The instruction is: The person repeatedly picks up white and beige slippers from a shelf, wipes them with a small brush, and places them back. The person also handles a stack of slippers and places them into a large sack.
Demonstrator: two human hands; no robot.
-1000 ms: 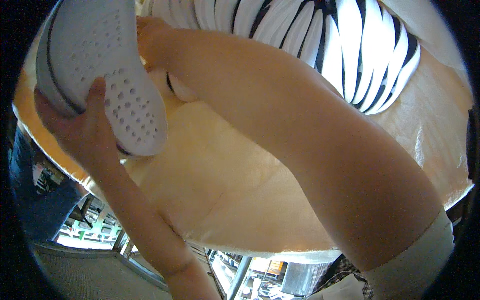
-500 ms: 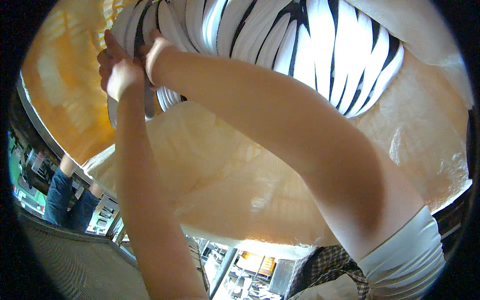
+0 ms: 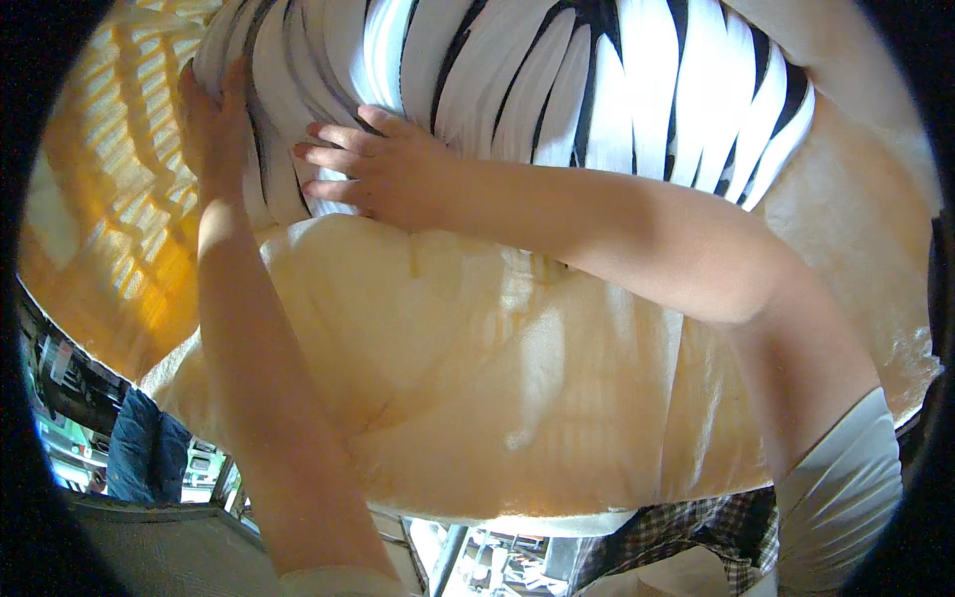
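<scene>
A row of long white curved strips [image 3: 637,99] with black gaps between them runs across the top of the view. They lie over a large tan, shiny sheet [image 3: 418,378]. At the strips' left end, my left hand [image 3: 214,124] reaches up with its fingers on both sides of an outer white strip, apparently gripping it. My right hand [image 3: 388,174] lies on the strips' lower edge, open, its fingers spread and pointing left. Part of its palm side is hidden against the strips and the sheet.
An orange-yellow area with ribbed light [image 3: 129,189] bounds the strips on the left. A pale rounded form [image 3: 846,60] stands at upper right. At lower left another person's dark blue garment [image 3: 149,448] shows beyond a grey surface [image 3: 169,542]. Checkered cloth [image 3: 686,527] hangs below.
My right hand has come away from beside my left hand, moving right and down, and its fingers have spread. The left hand has shifted slightly up and left along the strips.
</scene>
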